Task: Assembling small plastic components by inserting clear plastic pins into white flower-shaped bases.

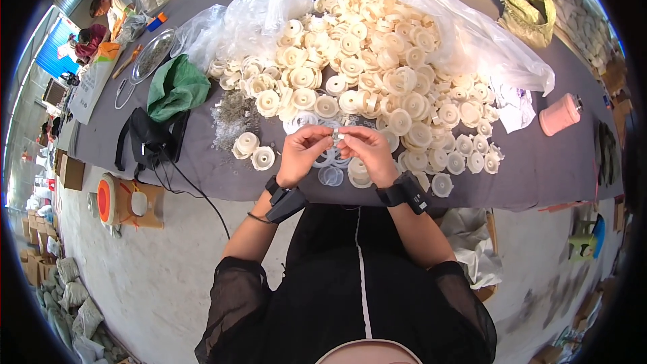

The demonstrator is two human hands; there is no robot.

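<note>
My left hand (301, 154) and my right hand (373, 152) meet over the near part of the table, fingertips pinched. Between them is a small pale plastic piece (335, 136), mostly covered by the fingers. Translucent rings (330, 175) lie on the cloth just below and behind the hands. Beyond is a big heap of cream plastic wheel-shaped parts (350, 64), spreading to the right. Two more cream parts (263, 158) sit left of my left hand, beside a pile of small clear and greyish bits (236, 118).
Clear plastic bags (263, 17) lie behind the heap. At the left are a green bag (176, 87), a black pouch (149, 136) with a cable and a tray (153, 54) of small parts. A pink thread spool (561, 114) stands right. Other people (91, 40) are far left.
</note>
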